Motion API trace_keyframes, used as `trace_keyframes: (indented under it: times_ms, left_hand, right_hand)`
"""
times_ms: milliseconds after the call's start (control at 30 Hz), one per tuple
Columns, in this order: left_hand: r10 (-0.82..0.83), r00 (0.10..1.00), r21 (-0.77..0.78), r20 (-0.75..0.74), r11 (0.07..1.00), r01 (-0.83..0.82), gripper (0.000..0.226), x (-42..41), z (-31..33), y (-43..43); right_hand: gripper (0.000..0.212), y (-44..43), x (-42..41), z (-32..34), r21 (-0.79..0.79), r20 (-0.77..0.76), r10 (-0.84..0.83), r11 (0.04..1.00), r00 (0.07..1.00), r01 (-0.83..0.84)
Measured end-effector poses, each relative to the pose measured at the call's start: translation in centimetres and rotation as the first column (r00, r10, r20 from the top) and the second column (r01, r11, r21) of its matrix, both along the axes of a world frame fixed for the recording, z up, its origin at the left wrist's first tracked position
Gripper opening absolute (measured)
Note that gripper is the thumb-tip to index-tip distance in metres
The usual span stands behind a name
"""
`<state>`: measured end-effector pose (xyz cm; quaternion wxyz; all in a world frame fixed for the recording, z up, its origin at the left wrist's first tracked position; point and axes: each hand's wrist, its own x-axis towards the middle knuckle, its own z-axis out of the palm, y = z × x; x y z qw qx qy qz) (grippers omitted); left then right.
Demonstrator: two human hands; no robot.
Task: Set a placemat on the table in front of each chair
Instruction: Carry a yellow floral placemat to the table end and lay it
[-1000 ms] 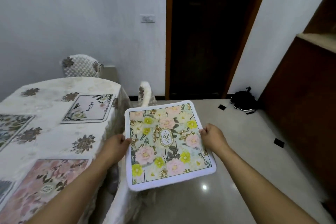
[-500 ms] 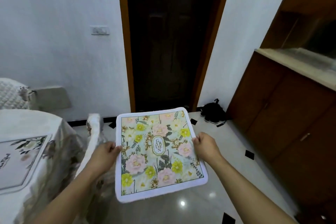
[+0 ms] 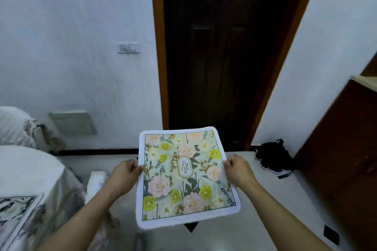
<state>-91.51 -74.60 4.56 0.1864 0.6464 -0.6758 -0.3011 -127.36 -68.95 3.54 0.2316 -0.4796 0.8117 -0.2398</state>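
— Between the two hands, what is being held?

— A floral placemat (image 3: 186, 177) with a white border and an oval label in its middle. The left hand (image 3: 124, 175) pinches its left edge, thumb on top, and the right hand (image 3: 237, 171) pinches its right edge the same way. Both hands are closed on it.

— Where is it, relative to the table?

— Up in the air over the pale glossy floor (image 3: 244, 230), tilted a little toward the camera, and well to the right of the table (image 3: 26, 169). It touches nothing but the fingers.

— And the table itself?

— Only its right end shows at the lower left, under a pale flowered cloth. Another placemat (image 3: 14, 212) lies flat on it near the edge, cut off by the frame.

— Any chairs?

— One white padded chair back (image 3: 95, 183) stands just beside the table's end, close under the left forearm. A second quilted chair back (image 3: 14, 126) shows at the far left against the wall.

— What lies further out?

— A dark wooden door (image 3: 220, 51) in an orange frame straight ahead, a wall switch (image 3: 128, 48) to its left, black shoes (image 3: 274, 156) on the floor near the doorway, and a brown cabinet (image 3: 342, 159) on the right.
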Motion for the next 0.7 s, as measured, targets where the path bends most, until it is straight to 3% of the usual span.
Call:
trace_keyframes:
  times_ms: [200,400,500,700]
  left_hand:
    - [0.322,0.947,0.015,-0.009,0.947,-0.322,0.030,2.4,1.0,-6.8]
    - [0.589,0.803,0.045,-0.091,0.808,-0.588,0.029,7.7,1.1,-11.5]
    - [0.680,0.723,0.051,-0.120,0.732,-0.680,0.032,11.0,0.1,-16.0]
    - [0.686,0.723,0.056,-0.086,0.728,-0.684,0.034,16.9,-0.7,-28.1]
  right_hand:
    - [0.031,-18.4,2.5,0.6,-0.024,0.041,0.311,0.950,0.949,-0.310]
    - [0.032,-33.4,11.5,1.8,-0.053,0.002,0.589,0.807,0.808,-0.588]
    - [0.031,-40.4,16.6,1.3,-0.078,-0.033,0.650,0.755,0.759,-0.651]
    - [0.031,-52.6,22.6,0.1,0.008,-0.052,0.653,0.757,0.756,-0.653]
